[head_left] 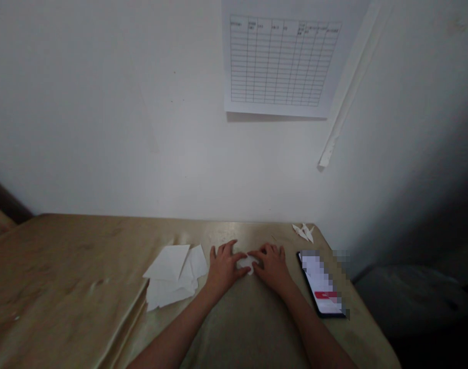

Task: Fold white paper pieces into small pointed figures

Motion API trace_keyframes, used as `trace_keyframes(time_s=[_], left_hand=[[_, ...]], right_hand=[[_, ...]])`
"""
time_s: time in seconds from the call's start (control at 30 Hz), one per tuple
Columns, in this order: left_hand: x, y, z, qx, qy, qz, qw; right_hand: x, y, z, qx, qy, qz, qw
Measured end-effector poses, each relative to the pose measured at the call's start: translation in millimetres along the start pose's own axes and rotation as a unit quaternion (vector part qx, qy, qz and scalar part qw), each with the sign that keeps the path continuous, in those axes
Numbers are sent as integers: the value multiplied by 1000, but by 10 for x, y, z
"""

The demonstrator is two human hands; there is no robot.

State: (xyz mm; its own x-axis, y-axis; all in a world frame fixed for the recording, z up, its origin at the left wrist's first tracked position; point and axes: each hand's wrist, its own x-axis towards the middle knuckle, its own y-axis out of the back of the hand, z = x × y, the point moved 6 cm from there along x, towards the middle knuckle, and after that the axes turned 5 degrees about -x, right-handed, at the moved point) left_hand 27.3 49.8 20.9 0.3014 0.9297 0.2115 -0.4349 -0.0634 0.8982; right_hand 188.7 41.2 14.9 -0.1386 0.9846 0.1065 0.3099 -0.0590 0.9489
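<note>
Both my hands rest on a table covered in a tan cloth [65,271]. Between them lies a small piece of white paper [246,263], mostly hidden by fingers. My left hand [223,266] lies with fingers spread, its thumb pressing the paper's left side. My right hand [271,264] has fingers stretched flat and presses the paper's right side. A loose stack of white paper squares [174,274] lies just left of my left hand.
A phone [321,284] with a lit screen lies to the right of my right hand. Small folded white paper pieces [303,231] sit at the table's far right corner. A printed grid sheet [282,61] hangs on the white wall behind.
</note>
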Motion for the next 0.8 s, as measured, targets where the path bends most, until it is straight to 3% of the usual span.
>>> trace_keyframes(time_s=[0.8], left_hand=[[-84, 175, -122, -27, 4, -2, 1000]], right_hand=[[4, -23, 49, 5, -7, -4, 1000]])
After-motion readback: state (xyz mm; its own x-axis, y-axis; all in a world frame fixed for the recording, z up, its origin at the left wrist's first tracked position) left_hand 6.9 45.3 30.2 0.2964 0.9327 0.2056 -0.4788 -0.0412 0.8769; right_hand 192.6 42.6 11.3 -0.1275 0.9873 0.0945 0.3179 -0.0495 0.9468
